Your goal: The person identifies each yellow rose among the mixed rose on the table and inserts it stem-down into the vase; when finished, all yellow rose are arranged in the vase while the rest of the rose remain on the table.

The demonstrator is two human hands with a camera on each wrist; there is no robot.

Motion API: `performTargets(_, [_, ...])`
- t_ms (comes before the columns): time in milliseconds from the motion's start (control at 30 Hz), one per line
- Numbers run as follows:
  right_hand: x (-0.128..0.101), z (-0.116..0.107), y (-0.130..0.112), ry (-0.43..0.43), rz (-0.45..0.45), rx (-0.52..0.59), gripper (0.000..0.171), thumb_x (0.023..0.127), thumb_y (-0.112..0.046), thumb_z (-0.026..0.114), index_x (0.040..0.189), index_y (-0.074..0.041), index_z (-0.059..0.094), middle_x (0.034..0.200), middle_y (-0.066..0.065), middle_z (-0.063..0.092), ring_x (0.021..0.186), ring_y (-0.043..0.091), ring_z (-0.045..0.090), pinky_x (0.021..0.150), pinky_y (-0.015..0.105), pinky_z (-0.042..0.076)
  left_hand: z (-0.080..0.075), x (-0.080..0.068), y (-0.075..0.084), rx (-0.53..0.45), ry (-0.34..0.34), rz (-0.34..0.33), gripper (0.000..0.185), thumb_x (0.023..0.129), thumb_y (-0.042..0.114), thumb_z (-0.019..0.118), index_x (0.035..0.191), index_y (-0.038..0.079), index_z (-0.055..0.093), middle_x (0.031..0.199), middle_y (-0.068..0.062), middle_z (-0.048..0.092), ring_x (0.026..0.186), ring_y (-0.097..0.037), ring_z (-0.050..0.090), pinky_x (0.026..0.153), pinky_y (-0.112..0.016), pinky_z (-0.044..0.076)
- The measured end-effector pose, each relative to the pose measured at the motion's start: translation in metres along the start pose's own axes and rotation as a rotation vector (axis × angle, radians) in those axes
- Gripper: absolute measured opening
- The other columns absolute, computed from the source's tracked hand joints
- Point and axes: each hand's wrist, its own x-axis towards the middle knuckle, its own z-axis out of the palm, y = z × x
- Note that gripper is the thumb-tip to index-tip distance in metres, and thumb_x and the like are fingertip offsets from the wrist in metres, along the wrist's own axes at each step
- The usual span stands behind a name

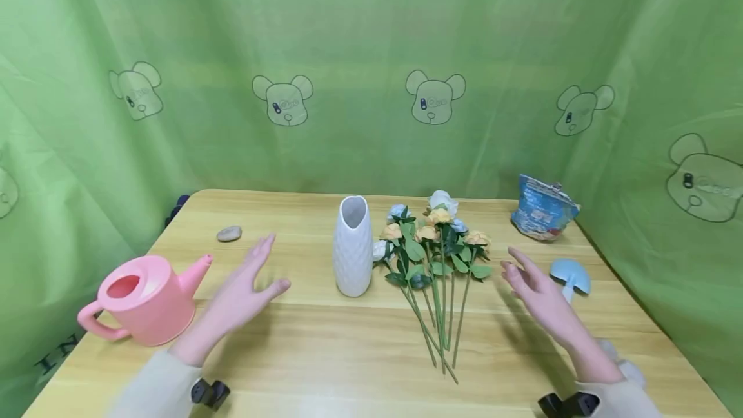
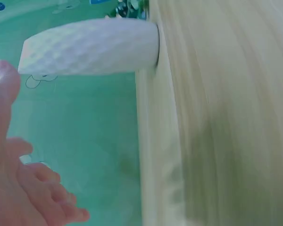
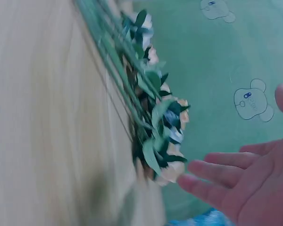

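Note:
A white textured vase (image 1: pixel 353 254) stands upright mid-table; the left wrist view shows the vase (image 2: pixel 92 47) too. Beside it on the right lies a bunch of artificial flowers (image 1: pixel 435 257) with long green stems, and the flowers (image 3: pixel 153 127) also fill the right wrist view. My left hand (image 1: pixel 246 289) hovers open, fingers spread, left of the vase and holds nothing; the left hand (image 2: pixel 19 183) appears at the frame's left edge. My right hand (image 1: pixel 536 289) hovers open right of the flowers, empty; its fingers (image 3: pixel 221 176) are straight, close to the blooms.
A pink watering can (image 1: pixel 145 298) stands at the left of the wooden table (image 1: pixel 348 366). A grey stone (image 1: pixel 229 233) lies behind it. A blue crumpled bag (image 1: pixel 542 215) and a light blue small scoop (image 1: pixel 571 278) are at the right. Green curtains enclose the table.

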Motion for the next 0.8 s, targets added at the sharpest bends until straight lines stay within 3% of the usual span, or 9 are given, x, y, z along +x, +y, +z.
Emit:
performTargets(133, [0.004, 0.004, 0.006, -0.088, 0.122, 0.33, 0.064, 0.102, -0.038, 0.028, 0.145, 0.006, 0.01, 0.136, 0.036, 0.032, 0.115, 0.042, 0.048, 0.086, 0.045, 0.048, 0.014, 0.012, 0.006, -0.263, 0.032, -0.009, 0.079, 0.088, 0.046, 0.059, 0.15, 0.027, 0.014, 0.149, -0.014, 0.024, 0.13, -0.039, 0.031, 0.103, -0.052, 0.028])
performTargets(267, [0.009, 0.012, 0.016, -0.196, 0.309, 0.677, 0.075, 0.099, -0.047, 0.03, 0.144, 0.007, 0.003, 0.139, 0.036, 0.023, 0.117, 0.042, 0.047, 0.093, 0.051, 0.041, 0.03, 0.021, 0.011, -0.597, 0.035, -0.053, 0.072, 0.09, 0.028, 0.062, 0.148, 0.016, 0.022, 0.143, -0.022, 0.034, 0.127, -0.035, 0.038, 0.1, -0.039, 0.037])
performTargets(367, [0.012, 0.017, 0.021, -0.246, 0.424, 0.845, 0.077, 0.099, -0.047, 0.03, 0.143, 0.007, -0.002, 0.141, 0.035, 0.019, 0.12, 0.043, 0.043, 0.097, 0.052, 0.037, 0.043, 0.025, 0.015, -0.751, 0.059, -0.11, 0.066, 0.089, 0.02, 0.064, 0.145, 0.009, 0.03, 0.137, -0.023, 0.041, 0.123, -0.032, 0.045, 0.095, -0.033, 0.042])
performTargets(500, [0.014, 0.024, 0.023, -0.245, 0.499, 0.931, 0.078, 0.099, -0.045, 0.033, 0.144, 0.006, -0.005, 0.141, 0.035, 0.021, 0.119, 0.041, 0.046, 0.098, 0.053, 0.036, 0.057, 0.031, 0.022, -0.902, 0.092, -0.151, 0.06, 0.088, 0.013, 0.064, 0.141, 0.008, 0.036, 0.134, -0.023, 0.046, 0.117, -0.033, 0.05, 0.094, -0.04, 0.044])
performTargets(633, [0.016, 0.03, 0.02, -0.207, 0.544, 0.951, 0.075, 0.099, -0.041, 0.039, 0.144, 0.003, -0.001, 0.14, 0.034, 0.027, 0.116, 0.041, 0.048, 0.096, 0.054, 0.038, 0.068, 0.04, 0.029, -1.025, 0.089, -0.14, 0.064, 0.087, 0.009, 0.065, 0.142, 0.011, 0.034, 0.135, -0.022, 0.045, 0.119, -0.038, 0.047, 0.094, -0.045, 0.043])
performTargets(800, [0.021, 0.039, 0.018, -0.179, 0.577, 0.91, 0.076, 0.098, -0.037, 0.043, 0.144, 0.006, 0.002, 0.141, 0.034, 0.024, 0.114, 0.038, 0.05, 0.096, 0.05, 0.041, 0.081, 0.052, 0.033, -0.944, 0.071, -0.092, 0.074, 0.08, 0.008, 0.073, 0.143, 0.015, 0.033, 0.137, -0.024, 0.041, 0.125, -0.037, 0.041, 0.1, -0.044, 0.038])
